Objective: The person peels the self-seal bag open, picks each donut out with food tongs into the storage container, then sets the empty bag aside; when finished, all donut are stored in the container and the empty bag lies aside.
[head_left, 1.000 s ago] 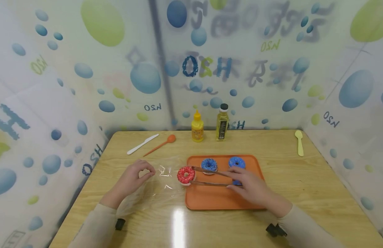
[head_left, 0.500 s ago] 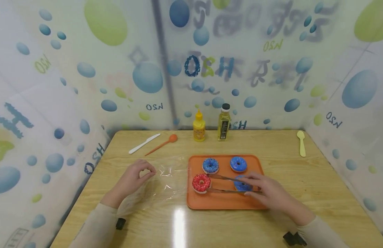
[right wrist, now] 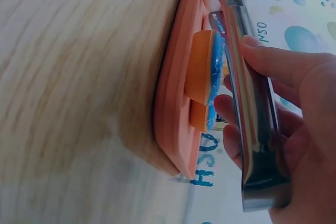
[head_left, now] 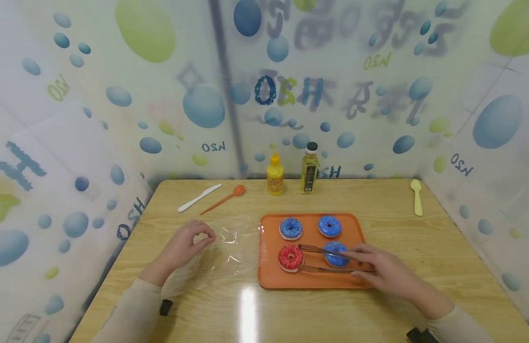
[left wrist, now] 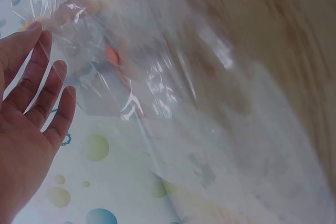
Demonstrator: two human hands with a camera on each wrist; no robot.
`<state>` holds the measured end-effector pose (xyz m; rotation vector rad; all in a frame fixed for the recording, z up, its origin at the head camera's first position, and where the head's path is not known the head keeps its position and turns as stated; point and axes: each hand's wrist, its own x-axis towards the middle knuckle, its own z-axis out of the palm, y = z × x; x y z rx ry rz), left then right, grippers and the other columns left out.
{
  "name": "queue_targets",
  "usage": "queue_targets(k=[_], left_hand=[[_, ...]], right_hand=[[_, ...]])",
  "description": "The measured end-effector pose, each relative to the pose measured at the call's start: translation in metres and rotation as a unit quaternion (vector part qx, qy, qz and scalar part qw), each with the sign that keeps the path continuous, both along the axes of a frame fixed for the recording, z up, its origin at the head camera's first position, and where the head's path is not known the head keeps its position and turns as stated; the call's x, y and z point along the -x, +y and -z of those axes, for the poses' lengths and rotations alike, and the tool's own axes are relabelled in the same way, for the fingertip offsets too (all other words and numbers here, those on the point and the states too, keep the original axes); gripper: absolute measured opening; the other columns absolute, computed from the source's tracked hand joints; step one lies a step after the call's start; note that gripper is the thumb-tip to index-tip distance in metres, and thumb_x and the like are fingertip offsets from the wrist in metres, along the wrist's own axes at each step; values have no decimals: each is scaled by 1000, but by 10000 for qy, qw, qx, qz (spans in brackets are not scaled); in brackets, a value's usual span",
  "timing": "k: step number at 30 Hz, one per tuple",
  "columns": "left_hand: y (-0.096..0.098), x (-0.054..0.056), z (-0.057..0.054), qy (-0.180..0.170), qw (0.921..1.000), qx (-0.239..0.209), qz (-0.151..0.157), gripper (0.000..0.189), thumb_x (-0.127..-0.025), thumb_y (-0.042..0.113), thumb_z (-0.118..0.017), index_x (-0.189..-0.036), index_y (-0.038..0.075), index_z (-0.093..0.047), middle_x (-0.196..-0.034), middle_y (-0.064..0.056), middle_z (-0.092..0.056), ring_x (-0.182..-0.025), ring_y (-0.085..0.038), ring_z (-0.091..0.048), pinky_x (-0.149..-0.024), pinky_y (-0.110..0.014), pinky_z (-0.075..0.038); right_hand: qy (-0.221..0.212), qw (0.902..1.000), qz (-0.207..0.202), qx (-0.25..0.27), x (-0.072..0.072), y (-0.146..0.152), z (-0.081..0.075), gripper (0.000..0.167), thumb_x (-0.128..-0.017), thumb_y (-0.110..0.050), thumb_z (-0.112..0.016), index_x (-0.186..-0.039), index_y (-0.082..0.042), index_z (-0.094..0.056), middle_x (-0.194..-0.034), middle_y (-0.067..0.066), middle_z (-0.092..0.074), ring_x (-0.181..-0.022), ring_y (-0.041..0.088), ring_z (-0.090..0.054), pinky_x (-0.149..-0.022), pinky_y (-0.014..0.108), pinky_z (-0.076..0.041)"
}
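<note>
My left hand [head_left: 184, 248] pinches the edge of a clear plastic bag [left wrist: 173, 108] between thumb and forefinger, its other fingers spread out in the left wrist view. The bag lies spread over the wood to the left of the orange tray [head_left: 311, 282]. With my right hand [head_left: 390, 272] I grip metal tongs [right wrist: 260, 124], their ends at the right side of a red sprinkled donut [head_left: 284, 258]. That donut is over the tray's front left part. A blue donut [head_left: 335, 255] lies under the tongs, partly hidden by them. Two more blue donuts sit in the tray's back row.
A white knife [head_left: 199, 198] and an orange spoon [head_left: 223, 200] lie at the back left of the table. Behind the tray stand a yellow squeeze bottle [head_left: 274, 181] and a bottle of yellowish liquid [head_left: 309, 174]. At the back right is a pale yellow spoon [head_left: 416, 197].
My right hand has moved right with the tongs, and the red donut has come from the bag's side, across the tray's left rim, to over the tray. My left hand stays put with the bag.
</note>
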<state>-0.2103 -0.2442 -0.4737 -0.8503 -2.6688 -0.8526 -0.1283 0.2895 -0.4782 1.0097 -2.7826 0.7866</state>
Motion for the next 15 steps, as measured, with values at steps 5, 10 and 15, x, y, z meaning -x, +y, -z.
queue_targets(k=[5, 10, 15], left_hand=[[1, 0, -2, -94, 9999, 52, -20, 13, -91, 10, -78, -93, 22, -74, -94, 13, -71, -97, -13, -62, -84, -37, -52], [0, -1, -2, -150, 9998, 129, -36, 15, -91, 10, -78, -92, 24, -73, -95, 13, -71, -97, -12, -61, -84, -37, -53], [-4, -2, 0, -197, 9996, 207, -66, 15, -91, 11, -79, -91, 25, -73, -94, 15, -70, -96, -11, -60, -84, -37, -53]], right_hand=[[-279, 9990, 224, -261, -3, 0, -4, 51, -94, -28, -78, -142, -22, -63, -127, -4, -65, -84, -1, -54, -66, 20, -45], [-404, 9976, 549, -104, -8, 2, -6, 54, -93, -32, -78, -143, -19, -62, -131, 1, -65, -92, 8, -64, -67, 24, -52], [-167, 9931, 1137, 247, -11, 9, -3, 52, -92, -29, -79, -141, -20, -63, -121, -1, -66, -88, 8, -63, -66, 22, -54]])
